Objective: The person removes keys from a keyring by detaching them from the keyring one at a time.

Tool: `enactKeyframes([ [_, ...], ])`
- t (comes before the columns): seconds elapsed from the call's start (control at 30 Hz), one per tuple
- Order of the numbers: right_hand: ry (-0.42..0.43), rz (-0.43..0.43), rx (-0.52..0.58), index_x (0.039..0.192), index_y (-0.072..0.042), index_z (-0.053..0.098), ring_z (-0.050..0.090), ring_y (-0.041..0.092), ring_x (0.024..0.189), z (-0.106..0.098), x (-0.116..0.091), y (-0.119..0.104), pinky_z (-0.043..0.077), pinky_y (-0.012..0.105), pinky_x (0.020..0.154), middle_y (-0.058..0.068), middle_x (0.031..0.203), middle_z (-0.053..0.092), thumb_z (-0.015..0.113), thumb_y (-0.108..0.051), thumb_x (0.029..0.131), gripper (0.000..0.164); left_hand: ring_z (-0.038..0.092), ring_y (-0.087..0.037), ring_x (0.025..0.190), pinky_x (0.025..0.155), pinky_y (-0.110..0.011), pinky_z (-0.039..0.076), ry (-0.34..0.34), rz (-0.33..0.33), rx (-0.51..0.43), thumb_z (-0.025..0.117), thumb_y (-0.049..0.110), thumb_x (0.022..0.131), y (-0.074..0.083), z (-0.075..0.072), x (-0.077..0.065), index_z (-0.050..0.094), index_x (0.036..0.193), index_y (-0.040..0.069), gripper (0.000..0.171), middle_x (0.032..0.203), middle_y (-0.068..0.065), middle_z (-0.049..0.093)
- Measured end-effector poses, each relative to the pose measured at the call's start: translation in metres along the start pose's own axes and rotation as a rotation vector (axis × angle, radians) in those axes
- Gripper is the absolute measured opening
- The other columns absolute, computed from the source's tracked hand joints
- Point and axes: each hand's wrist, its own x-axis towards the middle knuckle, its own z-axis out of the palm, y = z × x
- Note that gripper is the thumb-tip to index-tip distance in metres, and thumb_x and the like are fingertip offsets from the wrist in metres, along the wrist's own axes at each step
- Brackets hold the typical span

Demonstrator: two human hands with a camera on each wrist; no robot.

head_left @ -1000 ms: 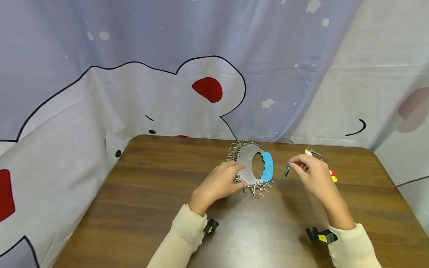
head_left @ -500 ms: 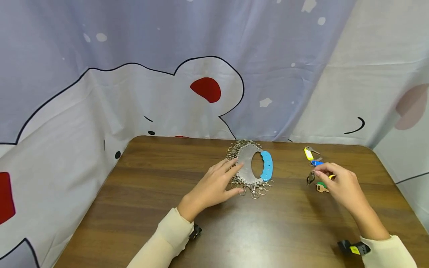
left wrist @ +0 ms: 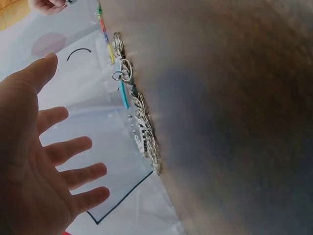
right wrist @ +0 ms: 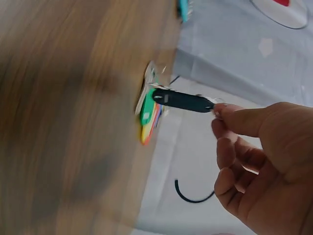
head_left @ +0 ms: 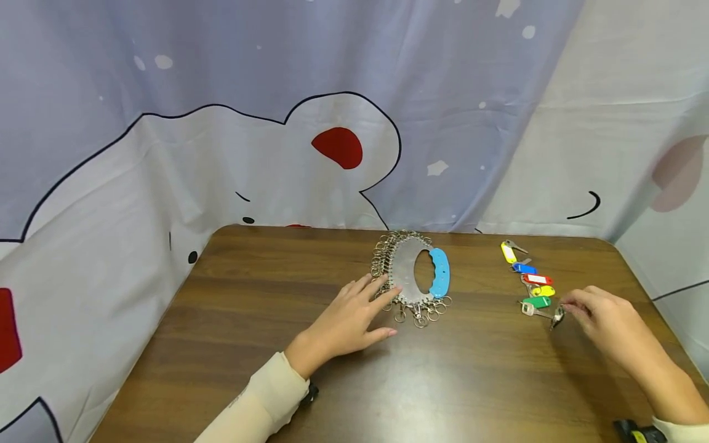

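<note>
A flat, curved metal key holder (head_left: pixel 406 271) with a blue grip and a fringe of small clips and rings lies on the table in the head view. My left hand (head_left: pixel 344 317), fingers spread, hovers at its near left side; the left wrist view shows this palm (left wrist: pixel 29 166) holding nothing. At the right, my right hand (head_left: pixel 615 323) pinches a key ring between thumb and fingertips. A black key tag (right wrist: pixel 182 100) hangs from it in the right wrist view. Just left of that hand lies a silver key (head_left: pixel 530 310) beside a green key tag (head_left: pixel 537 302).
Behind the green tag, a column of tagged keys runs toward the back edge: a yellow tag (head_left: pixel 543 291), a red tag (head_left: pixel 536 279), a blue tag (head_left: pixel 524 269) and another yellow tag (head_left: pixel 508 253). A printed curtain (head_left: pixel 277 166) hangs behind the wooden table (head_left: pixel 443 381).
My right hand has carried the black-tagged key from beside the key holder to the right, near the row of tags. My left hand has drawn back slightly toward me, off the holder.
</note>
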Motion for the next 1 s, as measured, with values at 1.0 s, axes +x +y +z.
enactKeyframes([
  [1.0,-0.141,-0.197,-0.006,0.077,-0.013,0.062,0.051,0.016,0.065,0.065,0.035,-0.042,0.048,0.038,0.054,-0.003,0.072,0.053,0.078,-0.007,0.074,0.017,0.035,-0.043,0.136,0.106,-0.062,0.035,-0.04,0.006,0.072,0.055,0.059,0.089,-0.009,0.003,-0.007,0.024,0.155,0.027,0.079,0.153,-0.016,0.038],
])
